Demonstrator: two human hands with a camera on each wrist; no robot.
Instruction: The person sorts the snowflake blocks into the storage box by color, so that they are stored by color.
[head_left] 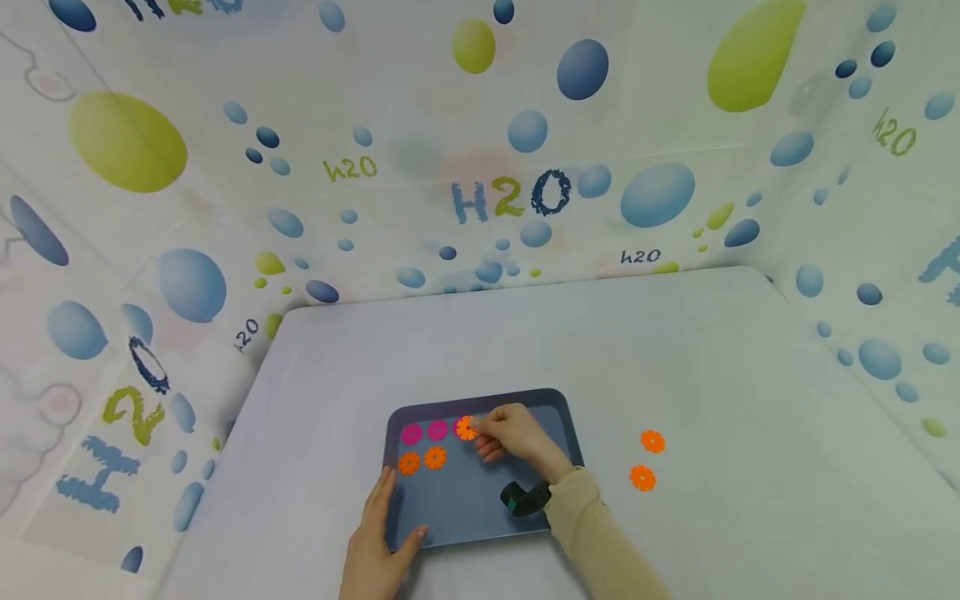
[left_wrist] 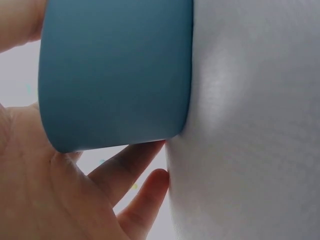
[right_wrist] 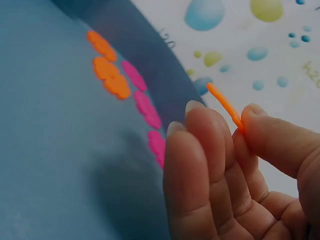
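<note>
My right hand (head_left: 513, 437) pinches an orange flower-shaped disc (right_wrist: 223, 105) between thumb and finger, above the tray's back row. That disc is edge-on in the right wrist view and partly covers the third pink disc (right_wrist: 156, 147) in the head view. Two more pink discs, the left one (head_left: 412, 434) and the middle one (head_left: 437, 430), lie in this row. In front of them are two orange discs, one left (head_left: 408, 462) and one right (head_left: 435, 457). My left hand (head_left: 378, 537) holds the front left corner of the blue-grey tray (head_left: 480, 517), thumb and fingers on either side.
Two loose orange discs, a farther one (head_left: 652, 441) and a nearer one (head_left: 642, 477), lie right of the tray on the white table (head_left: 735, 400). A patterned sheet (head_left: 420, 167) rises behind the table and at both sides. A dark band (head_left: 525, 498) is on my right wrist.
</note>
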